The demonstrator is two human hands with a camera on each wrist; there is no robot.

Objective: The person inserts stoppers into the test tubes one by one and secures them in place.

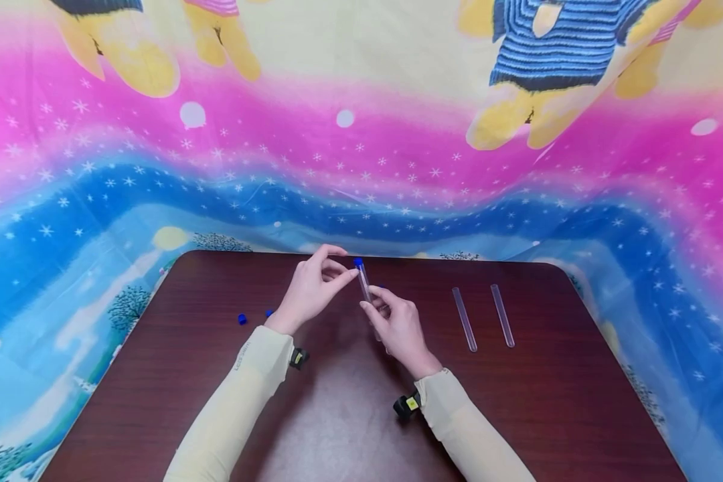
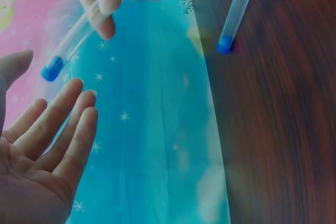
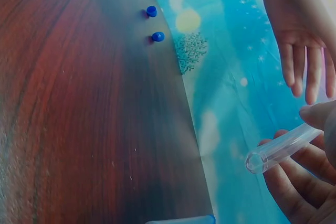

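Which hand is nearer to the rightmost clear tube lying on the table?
Right. The right hand is to the left of the rightmost tube, gripping a blue-capped tube; the left hand is farther away, left of both tubes.

From the head view's bottom edge, the left forearm (image 1: 231, 408) and right forearm (image 1: 472, 425) converge upward. Left of centre, the left hand (image 1: 313, 288) has fingers loosely extended, thumb apart; lower right of centre, the right hand (image 1: 401, 325) pinches.

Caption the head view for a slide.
Right hand holds a blue-capped tube near the left hand; two uncapped tubes lie nearby.
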